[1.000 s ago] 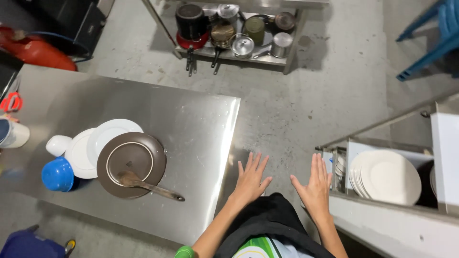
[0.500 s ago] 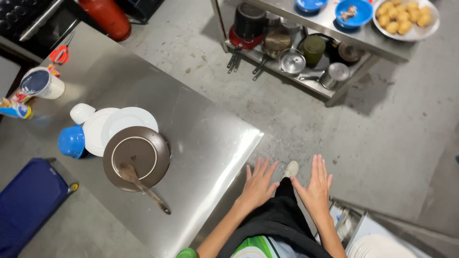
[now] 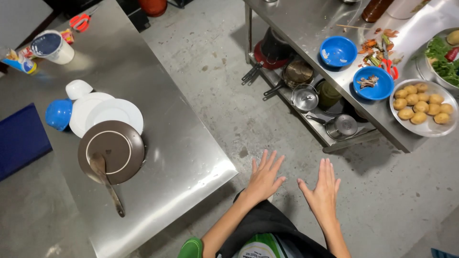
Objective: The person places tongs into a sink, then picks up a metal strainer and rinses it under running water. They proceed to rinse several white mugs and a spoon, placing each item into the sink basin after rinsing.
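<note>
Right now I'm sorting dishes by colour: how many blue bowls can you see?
3: one upturned blue bowl on the left table beside the white plates, two upright on the right counter near the potatoes. Others may be out of view.

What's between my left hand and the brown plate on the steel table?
Only bare table top and a strip of concrete floor lie between the left hand and the brown plate, as the head view shows.

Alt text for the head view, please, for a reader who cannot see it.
Two empty hands, the left hand and right hand, are held out flat with fingers spread above a concrete floor. To the left, a steel table holds a brown plate with a wooden spoon; on the right, a counter holds a tray of potatoes.
</note>
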